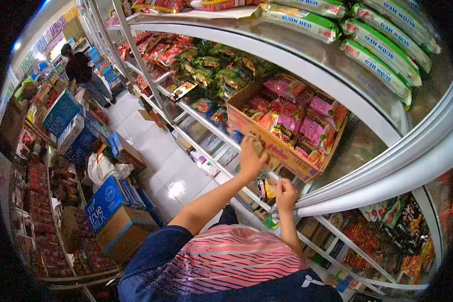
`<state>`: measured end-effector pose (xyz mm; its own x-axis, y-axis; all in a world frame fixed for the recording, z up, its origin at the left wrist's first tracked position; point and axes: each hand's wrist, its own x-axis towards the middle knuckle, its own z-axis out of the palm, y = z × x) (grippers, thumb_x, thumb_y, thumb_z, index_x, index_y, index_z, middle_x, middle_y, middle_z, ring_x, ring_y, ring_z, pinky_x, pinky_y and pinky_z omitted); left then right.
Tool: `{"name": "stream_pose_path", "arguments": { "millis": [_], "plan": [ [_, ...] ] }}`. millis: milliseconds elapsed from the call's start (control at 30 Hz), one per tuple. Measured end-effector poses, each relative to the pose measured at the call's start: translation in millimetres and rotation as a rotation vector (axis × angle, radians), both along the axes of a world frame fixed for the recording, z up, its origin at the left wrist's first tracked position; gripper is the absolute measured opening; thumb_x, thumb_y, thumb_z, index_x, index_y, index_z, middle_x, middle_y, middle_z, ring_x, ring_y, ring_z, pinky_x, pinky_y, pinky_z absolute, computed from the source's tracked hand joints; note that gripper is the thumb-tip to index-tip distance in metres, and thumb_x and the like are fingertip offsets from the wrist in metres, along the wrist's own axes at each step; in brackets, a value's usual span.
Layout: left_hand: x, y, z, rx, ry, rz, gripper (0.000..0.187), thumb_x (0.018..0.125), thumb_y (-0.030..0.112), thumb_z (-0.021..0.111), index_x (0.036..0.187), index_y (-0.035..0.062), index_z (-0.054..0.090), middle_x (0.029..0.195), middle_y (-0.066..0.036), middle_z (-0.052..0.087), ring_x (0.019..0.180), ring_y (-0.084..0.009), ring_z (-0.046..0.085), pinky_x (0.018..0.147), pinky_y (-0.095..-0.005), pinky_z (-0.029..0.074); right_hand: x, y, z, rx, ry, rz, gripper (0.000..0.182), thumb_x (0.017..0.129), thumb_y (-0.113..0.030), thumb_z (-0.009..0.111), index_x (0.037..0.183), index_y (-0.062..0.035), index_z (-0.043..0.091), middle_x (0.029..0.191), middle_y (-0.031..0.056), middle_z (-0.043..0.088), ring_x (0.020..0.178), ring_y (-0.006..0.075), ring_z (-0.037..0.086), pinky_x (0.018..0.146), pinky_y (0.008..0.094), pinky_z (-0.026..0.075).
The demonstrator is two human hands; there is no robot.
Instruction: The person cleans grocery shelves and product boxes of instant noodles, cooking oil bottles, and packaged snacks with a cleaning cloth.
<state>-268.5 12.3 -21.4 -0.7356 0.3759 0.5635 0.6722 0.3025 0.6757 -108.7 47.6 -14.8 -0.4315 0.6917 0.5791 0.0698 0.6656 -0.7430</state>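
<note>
My left hand [254, 161] is closed around a crumpled, greenish-beige cloth [255, 143] at the front rail of a metal shelf [214, 128]. Directly behind it, an open cardboard box [282, 149] of pink noodle packets [314, 126] stands on the shelf. To the right, my right hand [287, 194] is curled into a fist against the end of the rail; whether it grips the rail or something small is hidden. A yellow and black packet [267, 190] shows below, between the two hands.
Green packets [206, 65] and red packets [156, 50] fill the shelf farther left. Green-and-white packs [382, 60] lie on the shelf above. A white curved post [377, 176] rises at right. Milk cartons [105, 201] line the aisle's left, where a person [83, 70] stands farther down.
</note>
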Motion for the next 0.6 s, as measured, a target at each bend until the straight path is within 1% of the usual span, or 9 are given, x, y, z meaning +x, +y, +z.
{"name": "stream_pose_path", "arguments": {
  "millis": [33, 100, 133, 233, 267, 333, 367, 500, 600],
  "plan": [
    [10, -9, 1, -0.010, -0.006, 0.002, 0.056, 0.065, 0.019, 0.060, 0.111, -0.0023, 0.037, 0.108, -0.021, 0.040, 0.103, -0.0392, 0.038, 0.091, -0.0430, 0.031, 2, -1, 0, -0.010, -0.006, 0.002, 0.006, 0.074, -0.009, 0.055, 0.076, -0.0039, 0.058, 0.051, 0.0096, 0.050, 0.046, 0.0219, 0.050, 0.045, 0.0321, 0.037],
    [25, -21, 17, -0.204, 0.108, -0.374, 0.054, 0.060, 0.009, 0.064, 0.108, 0.0039, 0.040, 0.109, -0.019, 0.039, 0.102, -0.0367, 0.039, 0.087, -0.0407, 0.035, 6, 4, 4, 0.054, -0.207, 0.022, 0.006, 0.075, -0.012, 0.056, 0.074, -0.0057, 0.057, 0.065, 0.0125, 0.058, 0.055, 0.0286, 0.056, 0.050, 0.0352, 0.044],
    [23, -23, 19, -0.211, 0.170, -0.444, 0.057, 0.057, 0.005, 0.067, 0.108, 0.0053, 0.042, 0.107, -0.020, 0.040, 0.100, -0.0370, 0.041, 0.085, -0.0420, 0.037, 5, 4, 4, 0.063, -0.160, 0.028, 0.006, 0.075, -0.012, 0.056, 0.075, -0.0061, 0.057, 0.063, 0.0124, 0.058, 0.055, 0.0286, 0.056, 0.050, 0.0357, 0.043],
    [-6, -25, 16, -0.111, 0.074, -0.400, 0.052, 0.058, 0.003, 0.062, 0.106, 0.0016, 0.041, 0.102, -0.020, 0.044, 0.099, -0.0371, 0.041, 0.087, -0.0403, 0.034, 5, 4, 5, 0.079, -0.141, 0.020, 0.006, 0.074, -0.012, 0.056, 0.075, -0.0062, 0.058, 0.060, 0.0123, 0.056, 0.053, 0.0290, 0.055, 0.048, 0.0363, 0.042],
    [-16, -20, 23, 0.060, 0.169, -0.168, 0.049, 0.058, 0.000, 0.061, 0.102, 0.0018, 0.042, 0.100, -0.020, 0.046, 0.097, -0.0363, 0.043, 0.085, -0.0390, 0.035, 7, 4, 2, 0.082, -0.145, 0.013, 0.006, 0.074, -0.012, 0.056, 0.075, -0.0062, 0.058, 0.060, 0.0123, 0.056, 0.053, 0.0290, 0.055, 0.048, 0.0363, 0.042],
    [-26, -23, 73, 0.343, -0.072, -0.131, 0.040, 0.064, -0.004, 0.057, 0.100, 0.0020, 0.041, 0.097, -0.017, 0.043, 0.091, -0.0325, 0.042, 0.082, -0.0358, 0.034, 6, 6, -2, 0.037, -0.117, 0.055, 0.006, 0.074, -0.012, 0.057, 0.075, -0.0061, 0.058, 0.057, 0.0115, 0.055, 0.050, 0.0277, 0.054, 0.047, 0.0358, 0.040],
    [-33, -22, 89, 0.442, 0.028, -0.106, 0.038, 0.066, -0.002, 0.057, 0.100, 0.0016, 0.041, 0.095, -0.016, 0.041, 0.090, -0.0308, 0.041, 0.081, -0.0349, 0.033, 7, 6, 0, 0.037, -0.115, 0.052, 0.006, 0.074, -0.012, 0.057, 0.075, -0.0061, 0.058, 0.057, 0.0115, 0.055, 0.050, 0.0277, 0.054, 0.047, 0.0358, 0.040],
    [-21, 6, 93, 0.393, 0.112, -0.013, 0.042, 0.063, 0.000, 0.057, 0.101, 0.0008, 0.040, 0.100, -0.018, 0.041, 0.096, -0.0332, 0.040, 0.085, -0.0370, 0.031, 6, 3, 2, -0.011, -0.157, 0.025, 0.004, 0.073, -0.010, 0.058, 0.074, -0.0057, 0.059, 0.053, 0.0099, 0.053, 0.047, 0.0240, 0.052, 0.046, 0.0327, 0.039],
    [10, 17, 35, 0.250, 0.111, -0.027, 0.049, 0.060, 0.000, 0.056, 0.106, -0.0006, 0.038, 0.108, -0.022, 0.039, 0.104, -0.0379, 0.036, 0.091, -0.0392, 0.029, 7, 2, 5, 0.015, -0.132, 0.027, 0.005, 0.074, -0.009, 0.057, 0.073, -0.0050, 0.059, 0.053, 0.0090, 0.052, 0.046, 0.0219, 0.051, 0.045, 0.0310, 0.038]
  ]
}}
